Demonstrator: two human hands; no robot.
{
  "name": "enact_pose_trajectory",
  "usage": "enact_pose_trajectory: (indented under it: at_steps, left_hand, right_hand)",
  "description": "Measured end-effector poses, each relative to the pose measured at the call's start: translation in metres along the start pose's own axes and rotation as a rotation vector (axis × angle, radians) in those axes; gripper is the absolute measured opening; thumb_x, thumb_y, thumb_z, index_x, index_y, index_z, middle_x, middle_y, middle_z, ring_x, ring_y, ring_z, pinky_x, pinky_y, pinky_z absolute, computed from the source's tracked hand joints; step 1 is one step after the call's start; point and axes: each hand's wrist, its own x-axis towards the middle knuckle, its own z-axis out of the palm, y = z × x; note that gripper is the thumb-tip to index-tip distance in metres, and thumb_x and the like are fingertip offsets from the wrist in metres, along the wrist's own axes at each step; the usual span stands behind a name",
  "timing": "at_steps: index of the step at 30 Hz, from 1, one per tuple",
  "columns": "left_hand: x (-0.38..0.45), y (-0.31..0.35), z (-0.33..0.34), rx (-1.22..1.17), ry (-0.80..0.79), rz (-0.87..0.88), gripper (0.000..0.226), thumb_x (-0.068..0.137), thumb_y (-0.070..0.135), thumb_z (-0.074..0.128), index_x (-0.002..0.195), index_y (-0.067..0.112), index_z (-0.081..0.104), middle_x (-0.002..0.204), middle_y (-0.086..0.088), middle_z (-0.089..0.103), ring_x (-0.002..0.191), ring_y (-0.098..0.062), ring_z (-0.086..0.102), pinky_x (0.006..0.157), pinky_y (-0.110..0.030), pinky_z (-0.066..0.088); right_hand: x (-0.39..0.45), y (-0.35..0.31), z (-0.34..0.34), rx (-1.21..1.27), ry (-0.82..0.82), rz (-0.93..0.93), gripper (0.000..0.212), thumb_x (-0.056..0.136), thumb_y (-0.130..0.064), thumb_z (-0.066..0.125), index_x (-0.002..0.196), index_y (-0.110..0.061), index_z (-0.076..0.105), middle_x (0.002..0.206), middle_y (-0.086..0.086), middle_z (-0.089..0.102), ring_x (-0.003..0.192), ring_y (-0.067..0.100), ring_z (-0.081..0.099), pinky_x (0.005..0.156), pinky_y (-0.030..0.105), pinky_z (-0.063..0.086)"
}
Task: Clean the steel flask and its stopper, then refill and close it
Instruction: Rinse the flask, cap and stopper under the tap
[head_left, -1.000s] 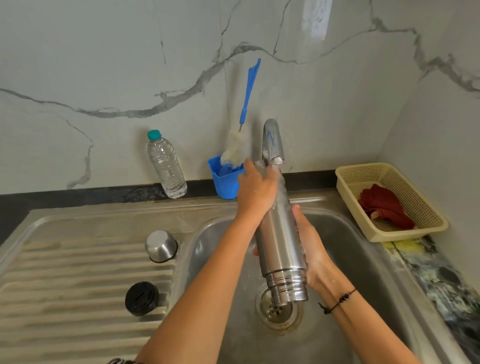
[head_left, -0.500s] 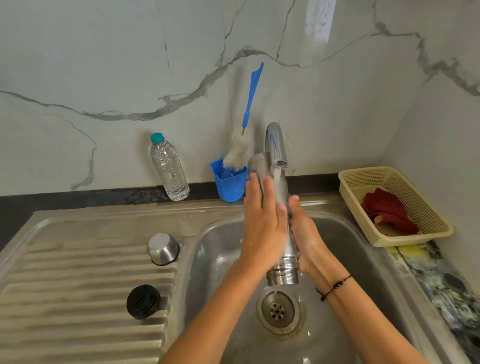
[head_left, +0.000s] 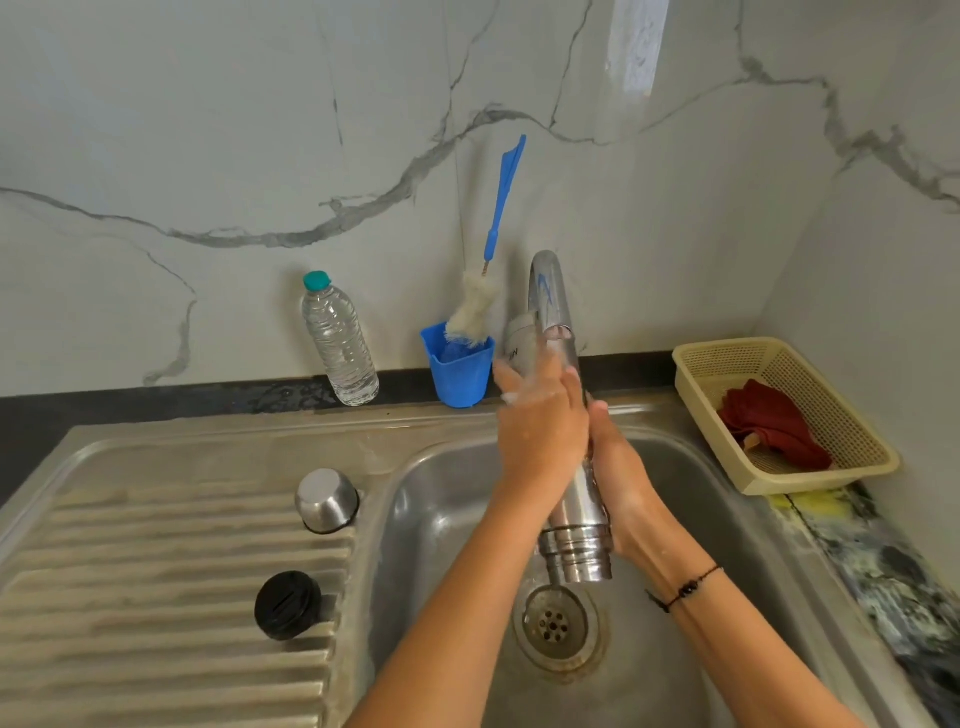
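While held mouth-down over the sink basin (head_left: 441, 519), steel flask (head_left: 576, 530) hidden through its middle by both hands, only base end near tap (head_left: 550, 296) and ribbed neck above drain (head_left: 553, 621) visible. Left hand (head_left: 540, 436) wrapped over flask front, soapy, fingers blurred. Right hand (head_left: 621, 483) cupped round far side, fingertips out of sight, grip apparently closed on flask. Water stream hard to make out. Black stopper (head_left: 285, 604) and steel cap (head_left: 326, 500) lay on draining board. Bottle brush (head_left: 475, 312) stood in blue cup (head_left: 460, 371), beside water bottle (head_left: 340, 345). Red cloth (head_left: 769, 431) partly hidden by basket (head_left: 727, 364) wall
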Motion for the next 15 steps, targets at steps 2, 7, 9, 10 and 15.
enact_pose_trajectory:
  at_steps: [2, 7, 9, 10, 15]
  left_hand:
    - [0.01, 0.005, -0.001, -0.006, -0.034, -0.044, 0.031, 0.103, 0.033, 0.029, 0.131, 0.023, 0.037, 0.122, -0.016, 0.042, 0.092, -0.022, 0.047, 0.064, -0.021, 0.036]
    - [0.036, 0.002, -0.009, -0.191, 0.007, -0.298, 0.055, 0.099, 0.049, 0.033, 0.143, 0.018, 0.027, 0.108, -0.007, 0.057, 0.091, -0.022, 0.055, 0.063, -0.026, 0.037]
    - [0.04, -0.003, -0.011, -0.241, 0.003, -0.338, 0.054, 0.098, 0.05, 0.035, 0.138, 0.014, 0.034, 0.113, -0.009, 0.06, 0.096, -0.024, 0.058, 0.071, -0.029, 0.045]
    - [0.042, -0.006, -0.012, -0.283, -0.001, -0.371, 0.055, 0.098, 0.051, 0.036, 0.138, 0.014, 0.035, 0.117, -0.011, 0.058, 0.102, -0.026, 0.057, 0.08, -0.033, 0.047]
    - [0.059, -0.02, -0.02, -0.543, 0.007, -0.515, 0.056, 0.097, 0.052, 0.033, 0.128, 0.011, 0.053, 0.114, -0.01, 0.061, 0.102, -0.025, 0.059, 0.093, -0.04, 0.047]
  right_hand:
    - [0.0, 0.003, -0.002, -0.005, 0.036, -0.015, 0.043, 0.099, -0.044, 0.029, 0.099, -0.013, 0.058, 0.063, 0.007, 0.067, 0.055, 0.02, 0.064, 0.053, 0.031, 0.054]
    - [-0.001, 0.009, 0.002, -0.164, 0.048, -0.08, 0.041, 0.1, -0.043, 0.026, 0.114, -0.016, 0.054, 0.077, 0.01, 0.068, 0.064, 0.019, 0.067, 0.056, 0.029, 0.053]
    - [-0.003, 0.012, 0.003, -0.188, 0.047, -0.072, 0.042, 0.1, -0.044, 0.027, 0.116, -0.015, 0.053, 0.083, 0.013, 0.068, 0.069, 0.021, 0.068, 0.06, 0.03, 0.054]
    - [-0.004, 0.013, 0.002, -0.205, 0.046, -0.07, 0.042, 0.099, -0.044, 0.028, 0.114, -0.014, 0.054, 0.083, 0.013, 0.069, 0.07, 0.022, 0.068, 0.061, 0.031, 0.054]
    - [-0.012, 0.017, 0.001, -0.115, -0.024, 0.082, 0.043, 0.098, -0.046, 0.03, 0.103, -0.013, 0.057, 0.069, 0.008, 0.07, 0.064, 0.019, 0.067, 0.059, 0.029, 0.057]
